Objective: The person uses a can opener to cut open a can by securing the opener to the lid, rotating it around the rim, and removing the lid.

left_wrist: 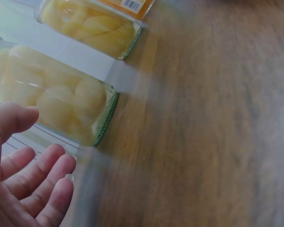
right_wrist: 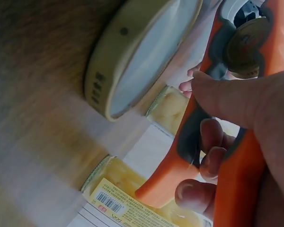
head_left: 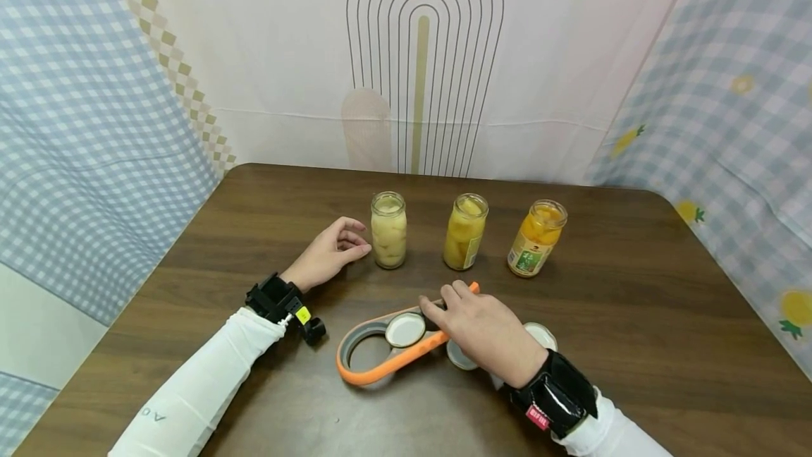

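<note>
My right hand (head_left: pixel 488 333) grips the handles of an orange and grey jar opener (head_left: pixel 406 356), fingers curled round them in the right wrist view. A round metal lid (head_left: pixel 405 330) sits between the opener's toothed grey inner edges. My left hand (head_left: pixel 328 254), fingers loosely bent and holding nothing, is beside the left glass jar (head_left: pixel 389 233), fingertips close to its side. That jar stands upright and uncapped, with pale fruit pieces inside. To its right stand a lidless jar of yellow fruit (head_left: pixel 463 235) and a lidless jar of orange fruit (head_left: pixel 535 242) with a label.
Two more lids lie on the brown wooden table (head_left: pixel 304 189) near my right hand: one lid (head_left: pixel 541 335) beyond the wrist, another lid (head_left: pixel 458 356) partly hidden under the hand. A white patterned cloth (head_left: pixel 285 55) hangs behind the table, with blue checked cloth (head_left: pixel 717 111) at the sides.
</note>
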Motion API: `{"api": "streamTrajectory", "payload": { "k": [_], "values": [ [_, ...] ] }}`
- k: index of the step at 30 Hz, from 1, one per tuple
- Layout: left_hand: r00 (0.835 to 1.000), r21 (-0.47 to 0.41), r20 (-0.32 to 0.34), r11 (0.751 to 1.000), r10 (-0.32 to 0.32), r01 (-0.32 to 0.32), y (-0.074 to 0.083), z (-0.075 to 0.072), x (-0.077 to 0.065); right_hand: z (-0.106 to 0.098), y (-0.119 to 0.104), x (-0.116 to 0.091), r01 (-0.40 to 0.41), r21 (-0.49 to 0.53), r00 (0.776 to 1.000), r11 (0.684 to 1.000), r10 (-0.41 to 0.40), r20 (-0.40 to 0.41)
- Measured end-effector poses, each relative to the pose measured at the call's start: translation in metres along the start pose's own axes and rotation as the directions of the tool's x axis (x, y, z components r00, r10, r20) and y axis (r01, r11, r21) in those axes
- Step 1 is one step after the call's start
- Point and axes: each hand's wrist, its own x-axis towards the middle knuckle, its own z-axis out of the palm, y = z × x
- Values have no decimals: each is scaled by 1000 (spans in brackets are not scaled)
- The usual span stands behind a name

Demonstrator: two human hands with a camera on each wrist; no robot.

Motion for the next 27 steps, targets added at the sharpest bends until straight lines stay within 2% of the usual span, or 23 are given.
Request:
{"api": "streamTrajectory", "payload": {
  "k": [10,19,27],
  "values": [
    [1000,15,5,1000,1,-2,2,0,0,2,-1,2,1,-29,999,1000,-3,-53],
    [1000,24,16,1000,12,-12,0,1,-1,0,-3,-1,-36,-76,999,996,33,-28],
    [1000,24,21,1000,9,-9,1,1,-1,0,-6,-3,-42,-110,999,993,38,-40]
  ]
}}
